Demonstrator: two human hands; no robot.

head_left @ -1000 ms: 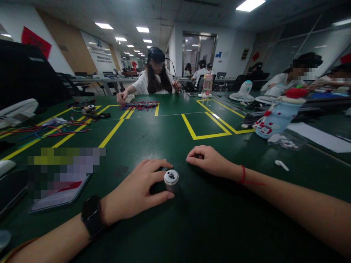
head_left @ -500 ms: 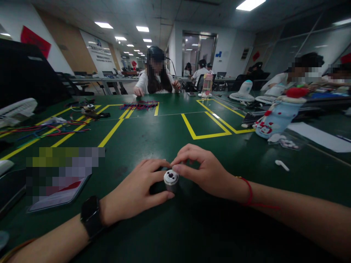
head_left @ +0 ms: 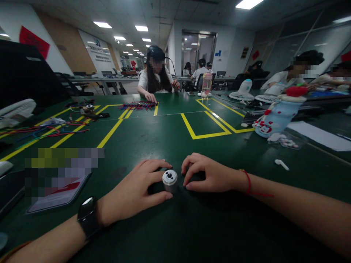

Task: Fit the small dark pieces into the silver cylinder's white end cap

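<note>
A small silver metal cylinder [head_left: 170, 181] stands upright on the green table [head_left: 148, 137], with a dark centre and small holes in its top face. My left hand [head_left: 134, 188] lies around its left side, thumb in front and fingers behind, close to or touching it. My right hand [head_left: 205, 173] rests on the table just right of the cylinder, fingers curled and apart from it, with nothing seen in them.
A transparent sleeve [head_left: 63, 193] lies at the left, with coloured wires [head_left: 57, 128] beyond. A blue bottle [head_left: 279, 115], white paper [head_left: 320, 136] and a white earbud [head_left: 281, 164] are at the right. Across the table a person reaches to a wire bundle [head_left: 138, 106].
My right hand has moved off the cylinder's top, to the right and down onto the table. The person opposite has moved a hand onto the wire bundle.
</note>
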